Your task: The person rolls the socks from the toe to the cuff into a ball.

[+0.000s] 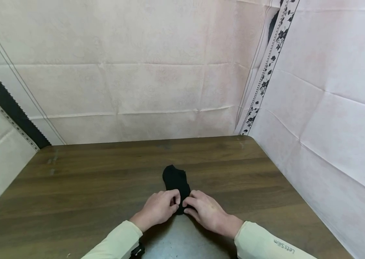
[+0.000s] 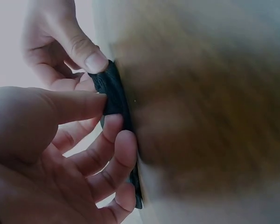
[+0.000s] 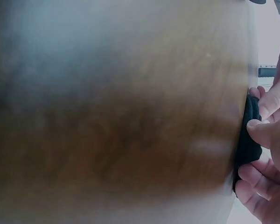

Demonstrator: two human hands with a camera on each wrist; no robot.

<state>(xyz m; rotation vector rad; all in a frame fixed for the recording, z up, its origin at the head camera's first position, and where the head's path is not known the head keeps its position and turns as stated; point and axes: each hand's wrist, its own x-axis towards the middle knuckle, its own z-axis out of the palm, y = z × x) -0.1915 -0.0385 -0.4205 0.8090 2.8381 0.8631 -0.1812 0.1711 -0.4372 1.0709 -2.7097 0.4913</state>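
A black sock-like cloth (image 1: 175, 178) lies on the wooden table, its rounded far end pointing away from me. My left hand (image 1: 159, 208) pinches its near part from the left side, and my right hand (image 1: 209, 212) pinches it from the right. In the left wrist view the cloth (image 2: 114, 91) shows between thumb and fingers of the left hand (image 2: 60, 144), with the other thumb just above. The right wrist view shows the cloth (image 3: 247, 144) at the right edge, gripped by the right hand (image 3: 270, 163). The underside of the cloth is hidden.
The wooden table (image 1: 104, 172) spreads around both hands. Pale cloth sheets (image 1: 156, 72) hang behind it and on both sides, one with a black floral border. A black band (image 1: 10, 102) runs along the left sheet. A dark wristband (image 1: 137, 250) sits at the left sleeve.
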